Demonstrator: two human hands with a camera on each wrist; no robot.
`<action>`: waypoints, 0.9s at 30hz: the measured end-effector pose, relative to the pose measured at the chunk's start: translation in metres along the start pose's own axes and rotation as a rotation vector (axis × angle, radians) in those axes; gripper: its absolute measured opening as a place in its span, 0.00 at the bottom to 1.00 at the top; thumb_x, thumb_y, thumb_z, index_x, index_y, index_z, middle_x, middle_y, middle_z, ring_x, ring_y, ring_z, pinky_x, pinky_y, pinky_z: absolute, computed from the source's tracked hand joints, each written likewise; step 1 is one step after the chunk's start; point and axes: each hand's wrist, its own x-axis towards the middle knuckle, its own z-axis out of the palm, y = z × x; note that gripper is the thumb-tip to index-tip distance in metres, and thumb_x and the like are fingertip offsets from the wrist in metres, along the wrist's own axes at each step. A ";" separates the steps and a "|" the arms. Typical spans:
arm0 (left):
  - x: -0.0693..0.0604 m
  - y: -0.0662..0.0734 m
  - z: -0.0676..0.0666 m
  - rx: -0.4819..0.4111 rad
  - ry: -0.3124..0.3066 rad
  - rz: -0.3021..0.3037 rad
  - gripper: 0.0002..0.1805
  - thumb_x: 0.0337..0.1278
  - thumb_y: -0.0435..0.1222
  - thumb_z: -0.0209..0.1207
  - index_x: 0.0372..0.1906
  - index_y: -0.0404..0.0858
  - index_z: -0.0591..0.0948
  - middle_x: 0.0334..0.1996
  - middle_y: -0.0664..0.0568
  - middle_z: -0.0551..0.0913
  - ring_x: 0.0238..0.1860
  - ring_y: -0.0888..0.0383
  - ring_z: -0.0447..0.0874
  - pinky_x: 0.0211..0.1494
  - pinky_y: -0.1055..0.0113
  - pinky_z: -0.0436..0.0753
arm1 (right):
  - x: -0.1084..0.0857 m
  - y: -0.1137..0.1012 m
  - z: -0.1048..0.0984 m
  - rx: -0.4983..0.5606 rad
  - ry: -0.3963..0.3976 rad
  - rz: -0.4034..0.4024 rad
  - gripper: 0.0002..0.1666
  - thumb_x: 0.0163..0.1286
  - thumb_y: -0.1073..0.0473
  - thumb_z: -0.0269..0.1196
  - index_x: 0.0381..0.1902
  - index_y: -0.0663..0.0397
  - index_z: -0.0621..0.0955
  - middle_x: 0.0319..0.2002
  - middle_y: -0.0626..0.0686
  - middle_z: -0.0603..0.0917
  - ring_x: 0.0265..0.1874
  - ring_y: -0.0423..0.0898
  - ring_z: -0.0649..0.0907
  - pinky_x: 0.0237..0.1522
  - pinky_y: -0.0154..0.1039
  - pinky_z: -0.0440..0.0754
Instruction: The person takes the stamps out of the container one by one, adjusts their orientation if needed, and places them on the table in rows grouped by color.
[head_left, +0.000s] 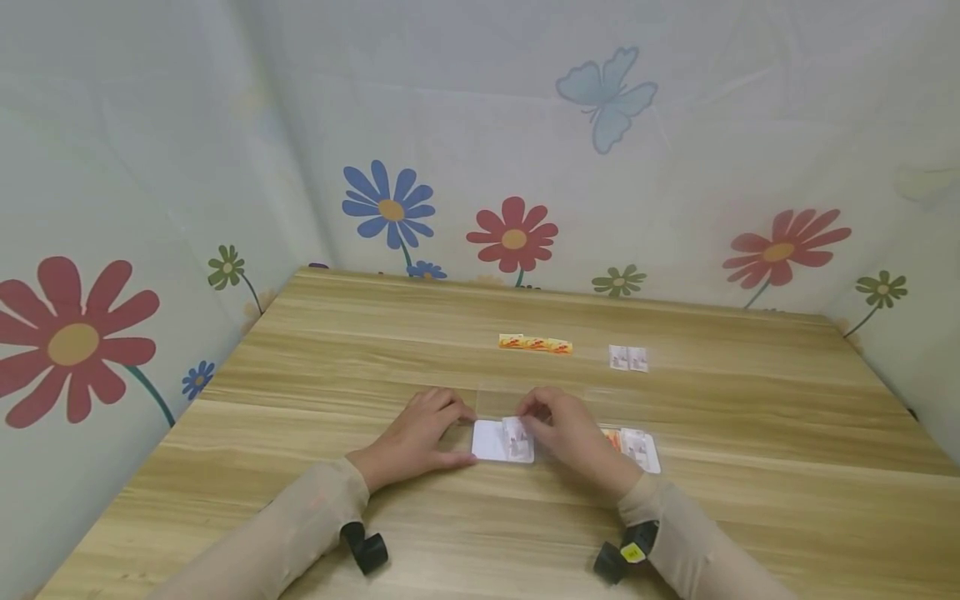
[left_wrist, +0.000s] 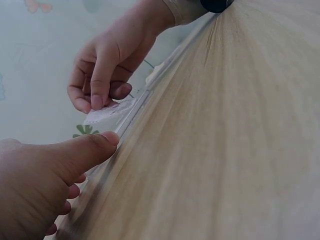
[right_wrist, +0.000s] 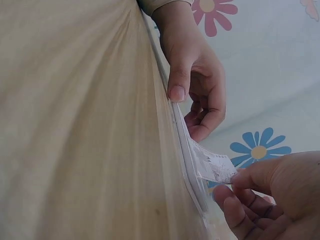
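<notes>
White flat case sits on the wooden table, its left part bare; the relaxed left hand braces it at nine o'clock. A second case, at three o'clock, already bears an orange label and pale label (seemingly further along). Outside remain an orange strip at one o'clock, a pale pair at two. The right hand pinches one printed slip.
</notes>
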 end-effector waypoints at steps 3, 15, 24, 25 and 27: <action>0.000 0.000 0.000 -0.002 -0.003 -0.001 0.26 0.46 0.55 0.68 0.49 0.46 0.80 0.43 0.57 0.77 0.51 0.56 0.72 0.61 0.54 0.70 | 0.001 -0.001 -0.003 0.040 -0.015 0.031 0.05 0.63 0.66 0.63 0.35 0.50 0.81 0.34 0.47 0.83 0.34 0.39 0.78 0.39 0.33 0.78; -0.001 -0.002 0.000 -0.007 -0.016 -0.021 0.27 0.46 0.55 0.68 0.50 0.45 0.80 0.44 0.57 0.76 0.51 0.56 0.72 0.62 0.55 0.70 | 0.003 -0.003 -0.011 0.107 -0.048 0.046 0.05 0.64 0.67 0.61 0.36 0.54 0.82 0.35 0.50 0.84 0.35 0.40 0.79 0.40 0.32 0.79; -0.001 -0.001 -0.001 -0.007 -0.018 -0.019 0.27 0.46 0.54 0.68 0.50 0.45 0.80 0.44 0.56 0.76 0.51 0.56 0.72 0.61 0.54 0.70 | 0.005 -0.004 -0.022 0.135 -0.061 0.089 0.05 0.66 0.66 0.60 0.39 0.55 0.81 0.37 0.52 0.84 0.36 0.42 0.80 0.41 0.34 0.79; -0.001 0.000 -0.001 -0.008 -0.021 -0.020 0.27 0.46 0.55 0.68 0.50 0.45 0.80 0.44 0.56 0.76 0.51 0.56 0.72 0.62 0.54 0.70 | 0.005 -0.004 -0.024 0.134 -0.061 0.080 0.05 0.66 0.66 0.60 0.39 0.56 0.81 0.37 0.52 0.84 0.36 0.42 0.80 0.41 0.34 0.79; -0.001 0.000 -0.001 -0.008 -0.022 -0.018 0.27 0.47 0.55 0.68 0.50 0.45 0.80 0.44 0.56 0.76 0.52 0.56 0.72 0.62 0.54 0.70 | 0.005 -0.004 -0.027 0.139 -0.060 0.070 0.05 0.66 0.66 0.60 0.39 0.58 0.80 0.37 0.53 0.84 0.36 0.42 0.80 0.40 0.33 0.79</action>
